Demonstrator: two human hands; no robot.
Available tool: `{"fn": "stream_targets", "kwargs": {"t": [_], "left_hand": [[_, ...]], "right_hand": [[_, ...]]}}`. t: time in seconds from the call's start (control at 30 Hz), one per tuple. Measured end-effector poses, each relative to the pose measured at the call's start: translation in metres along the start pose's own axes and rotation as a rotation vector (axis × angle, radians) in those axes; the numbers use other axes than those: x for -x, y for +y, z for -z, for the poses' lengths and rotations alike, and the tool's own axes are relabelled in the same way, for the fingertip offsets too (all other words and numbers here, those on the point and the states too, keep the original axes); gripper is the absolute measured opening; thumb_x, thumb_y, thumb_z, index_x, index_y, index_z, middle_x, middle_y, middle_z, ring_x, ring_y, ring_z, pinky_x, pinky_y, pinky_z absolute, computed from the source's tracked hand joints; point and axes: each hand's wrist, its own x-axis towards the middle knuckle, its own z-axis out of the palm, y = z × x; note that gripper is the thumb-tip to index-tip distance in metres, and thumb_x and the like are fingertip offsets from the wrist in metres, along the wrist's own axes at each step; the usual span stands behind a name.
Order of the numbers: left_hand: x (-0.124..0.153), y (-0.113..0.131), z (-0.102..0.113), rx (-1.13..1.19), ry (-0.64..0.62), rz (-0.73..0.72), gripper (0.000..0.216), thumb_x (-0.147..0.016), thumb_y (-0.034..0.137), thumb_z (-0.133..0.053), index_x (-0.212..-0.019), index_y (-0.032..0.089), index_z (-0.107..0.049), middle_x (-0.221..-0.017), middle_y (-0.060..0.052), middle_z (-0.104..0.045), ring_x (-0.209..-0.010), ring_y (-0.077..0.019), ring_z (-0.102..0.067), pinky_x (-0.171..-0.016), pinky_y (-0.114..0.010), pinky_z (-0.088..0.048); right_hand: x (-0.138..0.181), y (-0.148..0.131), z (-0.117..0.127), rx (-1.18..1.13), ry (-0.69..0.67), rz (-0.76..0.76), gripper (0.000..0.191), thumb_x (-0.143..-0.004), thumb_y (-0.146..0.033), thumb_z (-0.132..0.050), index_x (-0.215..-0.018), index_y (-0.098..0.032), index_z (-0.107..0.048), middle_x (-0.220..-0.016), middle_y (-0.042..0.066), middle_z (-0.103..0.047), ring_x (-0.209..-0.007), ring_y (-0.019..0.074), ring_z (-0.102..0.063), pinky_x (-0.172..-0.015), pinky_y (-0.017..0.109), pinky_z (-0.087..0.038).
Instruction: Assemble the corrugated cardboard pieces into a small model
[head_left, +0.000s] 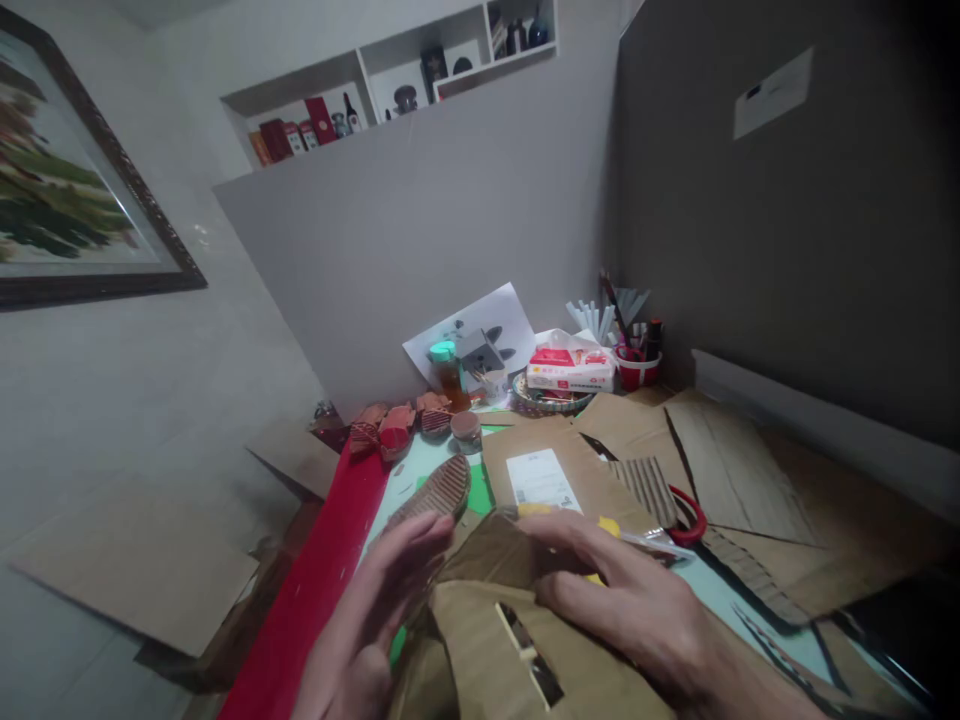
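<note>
A folded brown cardboard piece (495,625) lies low in front of me, with a narrow slot cut in its near face. Over its right side, my right hand (630,600) has its fingers and thumb closed on the upper edge. My left hand (390,600) is on the left, fingers stretched out and thumb apart, alongside the cardboard; whether its palm touches is hidden. Just beyond the left fingertips is a rounded piece of corrugated cardboard (442,490). Bits of yellow show behind the right hand.
Red-handled scissors (690,518) lie right of a labelled cardboard sheet (525,460). Behind are a tissue pack (571,366), a pen cup (637,368), a teal-lidded jar (448,375) and a printed sheet (502,325). Large cardboard (750,470) covers the right; a grey partition (450,220) stands behind.
</note>
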Motion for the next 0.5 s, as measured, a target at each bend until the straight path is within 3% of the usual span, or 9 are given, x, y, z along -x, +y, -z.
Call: {"fn": "stream_targets", "kwargs": {"t": [0.07, 0.13, 0.27, 0.33, 0.43, 0.5], "left_hand": [[-0.003, 0.002, -0.004, -0.056, -0.158, 0.108, 0.07, -0.071, 0.084, -0.071, -0.127, 0.042, -0.075, -0.146, 0.006, -0.068, -0.144, -0.0247, -0.055, -0.109, -0.021, -0.049], [-0.004, 0.003, -0.005, -0.082, -0.246, 0.227, 0.067, -0.075, 0.08, -0.071, -0.133, 0.047, -0.07, -0.153, 0.011, -0.06, -0.151, -0.0227, -0.046, -0.114, -0.023, -0.045], [-0.007, 0.002, -0.005, 0.038, -0.374, 0.312, 0.05, -0.086, 0.062, -0.073, -0.134, 0.051, -0.068, -0.151, 0.008, -0.062, -0.144, -0.0279, -0.055, -0.114, -0.033, -0.05], [-0.011, 0.0, -0.005, 0.067, -0.426, 0.287, 0.044, -0.089, 0.057, -0.071, -0.133, 0.049, -0.069, -0.149, 0.007, -0.064, -0.139, -0.0273, -0.06, -0.112, -0.031, -0.051], [-0.016, -0.008, -0.006, 0.079, -0.299, 0.294, 0.044, -0.087, 0.056, -0.075, -0.128, 0.043, -0.074, -0.142, 0.004, -0.069, -0.136, -0.0268, -0.063, -0.109, -0.027, -0.051], [-0.019, -0.014, -0.007, 0.175, -0.333, 0.32, 0.043, -0.087, 0.051, -0.076, -0.128, 0.038, -0.076, -0.142, 0.0, -0.07, -0.137, -0.0316, -0.061, -0.111, -0.034, -0.052]], "right_hand": [[0.002, 0.0, 0.001, 0.078, -0.03, 0.055, 0.032, -0.085, -0.019, -0.067, -0.109, -0.034, -0.081, -0.106, -0.002, -0.08, -0.09, 0.0166, -0.077, -0.066, 0.016, -0.06], [0.003, 0.0, 0.001, 0.15, -0.075, 0.178, 0.035, -0.088, -0.016, -0.062, -0.111, -0.035, -0.08, -0.107, -0.002, -0.08, -0.092, 0.0154, -0.077, -0.068, 0.014, -0.06], [-0.001, -0.001, 0.001, 0.223, -0.109, 0.359, 0.038, -0.087, -0.014, -0.06, -0.114, -0.032, -0.08, -0.116, -0.001, -0.079, -0.101, 0.0173, -0.076, -0.093, 0.02, -0.06], [-0.003, 0.0, 0.0, 0.25, -0.078, 0.377, 0.043, -0.085, -0.013, -0.06, -0.119, -0.031, -0.079, -0.117, 0.001, -0.08, -0.098, 0.0201, -0.077, -0.091, 0.025, -0.063], [-0.002, -0.001, 0.0, 0.318, -0.015, 0.414, 0.047, -0.083, -0.009, -0.057, -0.118, -0.03, -0.078, -0.111, 0.001, -0.081, -0.095, 0.0225, -0.078, -0.084, 0.029, -0.067], [0.0, -0.005, 0.003, 0.395, -0.001, 0.45, 0.044, -0.086, -0.009, -0.056, -0.117, -0.032, -0.077, -0.112, 0.0, -0.08, -0.095, 0.0224, -0.078, -0.083, 0.03, -0.067]]}}
